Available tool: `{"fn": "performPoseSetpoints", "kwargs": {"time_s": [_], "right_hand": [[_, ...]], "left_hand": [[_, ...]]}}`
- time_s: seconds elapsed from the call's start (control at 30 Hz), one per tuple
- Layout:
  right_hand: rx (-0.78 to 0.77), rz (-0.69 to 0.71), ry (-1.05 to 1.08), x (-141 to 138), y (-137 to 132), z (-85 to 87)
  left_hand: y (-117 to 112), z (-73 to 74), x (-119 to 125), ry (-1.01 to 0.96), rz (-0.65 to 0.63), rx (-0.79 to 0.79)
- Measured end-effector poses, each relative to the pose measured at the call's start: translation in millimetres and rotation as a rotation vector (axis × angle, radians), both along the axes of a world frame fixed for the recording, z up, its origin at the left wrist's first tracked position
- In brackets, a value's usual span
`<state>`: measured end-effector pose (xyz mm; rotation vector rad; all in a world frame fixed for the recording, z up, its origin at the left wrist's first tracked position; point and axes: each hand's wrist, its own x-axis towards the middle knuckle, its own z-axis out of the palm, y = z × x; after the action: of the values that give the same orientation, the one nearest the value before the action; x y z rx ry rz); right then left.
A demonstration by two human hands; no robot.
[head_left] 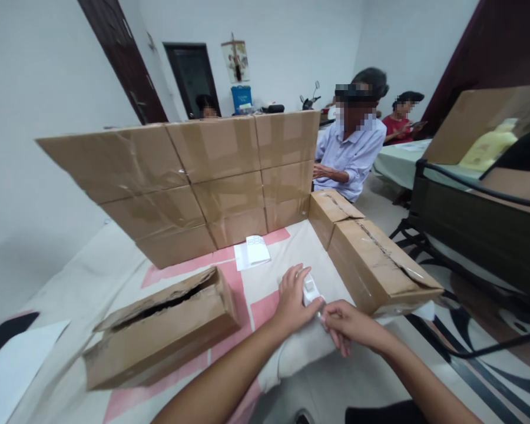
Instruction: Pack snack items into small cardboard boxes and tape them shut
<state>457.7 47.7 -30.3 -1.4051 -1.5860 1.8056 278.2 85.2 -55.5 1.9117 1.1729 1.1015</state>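
Observation:
My left hand (290,301) is closed around a small white plastic object (310,290) just above the cloth, with the thumb along its near side. My right hand (348,323) pinches at the near end of that object, and a small pale, shiny bit shows by its fingertips. Exactly what the right fingers hold is too small to make out. Beyond both hands, a folded white paper (257,250) with printed marks lies on the pink and cream cloth (287,253).
Stacked taped cardboard boxes (229,176) form a wall at the back, and more boxes (375,253) line the right side. A torn-open box (168,335) lies at the left. One person (351,147) sits behind the boxes; another (404,121) is farther back. A dark-framed chair (477,235) stands right.

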Motion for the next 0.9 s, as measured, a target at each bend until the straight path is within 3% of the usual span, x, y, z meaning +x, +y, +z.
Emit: {"fn": "performPoseSetpoints", "kwargs": {"time_s": [0.1, 0.2, 0.3, 0.4, 0.47, 0.53, 0.6, 0.67, 0.77, 0.83, 0.9], "right_hand": [[0.130, -0.016, 0.057, -16.1, 0.7, 32.4], [0.298, -0.031, 0.075, -46.9, -5.9, 63.4], [0.435, 0.031, 0.081, -86.0, -19.7, 84.4], [0.645, 0.203, 0.027, -127.5, -37.1, 95.7], [0.804, 0.309, -0.004, -153.8, -48.1, 99.7], [0.860, 0.356, -0.020, -177.3, -56.8, 101.1], [0.759, 0.374, -0.006, -196.7, -62.0, 99.1], [0.556, 0.369, 0.043, -210.8, -63.8, 93.2], [0.350, 0.320, 0.039, -220.4, -60.8, 81.2], [0.457, 0.355, -0.123, -220.7, -55.9, 75.8], [0.626, 0.410, -0.341, -219.2, -49.6, 75.5]], "left_hand": [[-5.2, 20.9, -5.2, -0.106, 0.007, 0.014], [-23.1, 53.5, -24.1, -0.189, -0.052, -0.008], [-58.2, 83.4, -62.6, -0.203, -0.071, -0.024], [-101.5, 99.2, -115.5, -0.106, 0.065, 0.041], [-127.6, 103.1, -150.8, 0.028, 0.145, 0.142], [-147.4, 104.9, -180.3, 0.180, 0.204, 0.272], [-160.3, 105.8, -202.0, 0.328, 0.261, 0.422], [-167.5, 105.8, -217.7, 0.442, 0.308, 0.560], [-174.9, 105.3, -239.8, 0.532, 0.327, 0.741], [-181.2, 107.2, -260.0, 0.489, 0.335, 0.793], [-188.5, 111.9, -285.5, 0.372, 0.448, 0.734]]}}
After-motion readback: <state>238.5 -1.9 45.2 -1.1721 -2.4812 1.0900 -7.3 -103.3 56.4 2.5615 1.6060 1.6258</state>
